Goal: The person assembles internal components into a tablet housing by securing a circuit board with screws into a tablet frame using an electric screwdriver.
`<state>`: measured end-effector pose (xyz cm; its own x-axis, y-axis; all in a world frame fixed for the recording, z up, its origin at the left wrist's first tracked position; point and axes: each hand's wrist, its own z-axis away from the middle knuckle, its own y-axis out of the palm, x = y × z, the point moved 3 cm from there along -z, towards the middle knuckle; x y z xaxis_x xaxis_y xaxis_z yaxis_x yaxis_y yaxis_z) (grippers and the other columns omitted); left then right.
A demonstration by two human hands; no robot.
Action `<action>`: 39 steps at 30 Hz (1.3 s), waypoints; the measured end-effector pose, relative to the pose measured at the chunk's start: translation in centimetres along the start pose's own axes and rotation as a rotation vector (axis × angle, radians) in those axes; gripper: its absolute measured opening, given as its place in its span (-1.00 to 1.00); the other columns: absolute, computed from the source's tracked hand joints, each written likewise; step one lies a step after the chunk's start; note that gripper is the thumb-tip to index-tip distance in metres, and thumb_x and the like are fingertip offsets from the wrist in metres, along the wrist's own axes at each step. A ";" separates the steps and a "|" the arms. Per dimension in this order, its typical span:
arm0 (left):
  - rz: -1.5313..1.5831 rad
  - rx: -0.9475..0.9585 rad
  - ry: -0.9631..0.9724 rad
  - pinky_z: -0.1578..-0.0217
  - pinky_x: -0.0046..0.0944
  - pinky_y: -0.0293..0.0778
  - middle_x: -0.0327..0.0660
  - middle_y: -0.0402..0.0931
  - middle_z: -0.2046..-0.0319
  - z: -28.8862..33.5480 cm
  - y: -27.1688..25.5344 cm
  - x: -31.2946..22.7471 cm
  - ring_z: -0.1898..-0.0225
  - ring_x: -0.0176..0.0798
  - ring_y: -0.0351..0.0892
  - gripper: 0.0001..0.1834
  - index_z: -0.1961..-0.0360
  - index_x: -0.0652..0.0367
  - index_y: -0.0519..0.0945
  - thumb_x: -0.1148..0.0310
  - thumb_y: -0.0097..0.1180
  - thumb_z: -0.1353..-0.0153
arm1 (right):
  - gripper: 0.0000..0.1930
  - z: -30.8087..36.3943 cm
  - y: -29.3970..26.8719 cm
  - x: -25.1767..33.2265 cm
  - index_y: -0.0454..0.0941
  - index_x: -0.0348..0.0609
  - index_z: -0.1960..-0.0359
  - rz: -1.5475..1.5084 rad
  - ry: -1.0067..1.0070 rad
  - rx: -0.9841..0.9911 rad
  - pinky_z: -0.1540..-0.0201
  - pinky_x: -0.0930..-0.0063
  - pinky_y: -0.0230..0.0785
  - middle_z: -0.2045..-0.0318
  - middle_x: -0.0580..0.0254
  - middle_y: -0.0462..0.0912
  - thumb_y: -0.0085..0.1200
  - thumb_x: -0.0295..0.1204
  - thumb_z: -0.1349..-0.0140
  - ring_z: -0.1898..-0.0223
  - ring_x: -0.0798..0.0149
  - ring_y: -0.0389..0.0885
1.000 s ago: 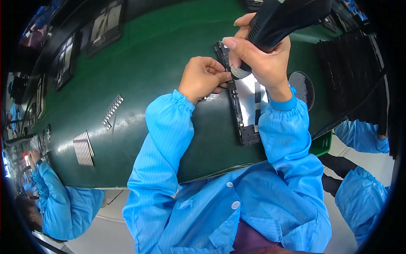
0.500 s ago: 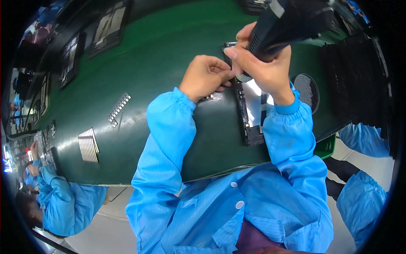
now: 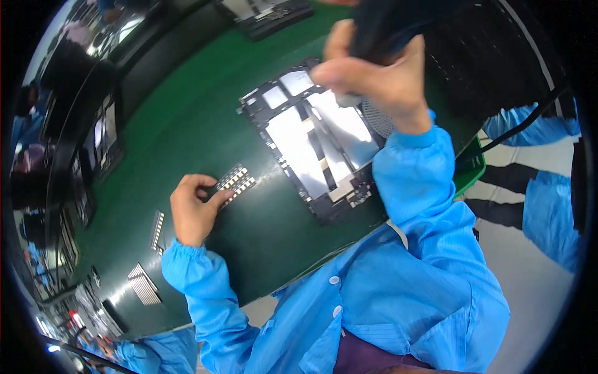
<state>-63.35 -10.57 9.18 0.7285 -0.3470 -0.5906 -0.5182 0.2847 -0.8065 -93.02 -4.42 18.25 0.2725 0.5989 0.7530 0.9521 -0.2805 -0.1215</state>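
My right hand (image 3: 389,78) is wrapped round a thick black handheld power tool (image 3: 389,28), blurred by motion, with a pale tip below the fingers. The hand hovers over the right side of an opened flat device (image 3: 293,143), which has a black frame and shiny silver panels. Left of that device, my left hand (image 3: 194,209) pinches the near end of a dark strip with rows of small pale tabs (image 3: 237,181), lying at the green table top. A round dish of small beads (image 3: 377,118) is partly hidden behind my right wrist.
Another tabbed strip (image 3: 157,232) and a stack of pale thin strips (image 3: 144,285) lie at the left. More opened devices (image 3: 268,15) stand at the far side. A green bin (image 3: 471,174) sits off the right table edge, and a black cable (image 3: 526,124) crosses there.
My left hand has moved left, away from the device to the tabbed strip. My right hand has lifted off slightly with the tool. The view has turned, uncovering more of the device.
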 end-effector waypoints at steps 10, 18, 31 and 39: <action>0.409 0.058 -0.207 0.47 -0.52 0.41 -0.28 0.52 0.58 -0.4 1.0 0.5 0.55 -0.49 0.45 -0.81 0.47 0.36 0.56 0.63 0.33 0.15 | -0.75 6.9 -11.8 -2.9 0.51 -0.20 0.32 0.043 0.112 -0.353 0.54 0.60 0.38 0.67 0.28 0.54 0.27 -0.42 0.01 0.66 0.40 0.54; -0.088 -0.254 0.224 0.41 -0.38 0.41 -0.12 0.56 0.50 1.8 1.2 -4.1 0.47 -0.34 0.51 -0.85 0.57 0.31 0.51 0.63 0.28 0.13 | -0.74 7.1 -11.4 -3.7 0.51 -0.18 0.31 0.130 0.145 -0.348 0.56 0.59 0.38 0.68 0.29 0.53 0.29 -0.41 0.01 0.67 0.41 0.53; 0.445 -0.040 -0.017 0.45 -0.48 0.43 -0.17 0.52 0.46 2.8 2.3 -4.2 0.47 -0.41 0.49 -0.85 0.41 0.39 0.58 0.71 0.22 0.07 | -0.75 7.1 -11.3 -3.9 0.46 -0.21 0.31 0.151 0.129 -0.295 0.56 0.63 0.38 0.68 0.29 0.53 0.28 -0.50 0.00 0.69 0.44 0.51; 0.485 -0.073 0.092 0.41 -0.46 0.46 -0.19 0.53 0.50 3.3 1.4 -4.0 0.48 -0.38 0.52 -0.87 0.46 0.37 0.58 0.74 0.20 0.08 | -0.71 5.7 -10.2 -1.3 0.43 -0.31 0.26 0.180 0.148 -0.358 0.60 0.58 0.34 0.68 0.27 0.51 0.21 -0.63 0.03 0.68 0.43 0.49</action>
<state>-65.48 -5.84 10.50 0.3552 -0.2690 -0.8953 -0.8197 0.3708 -0.4366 -102.33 1.94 14.80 0.3825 0.4100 0.8280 0.7757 -0.6294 -0.0467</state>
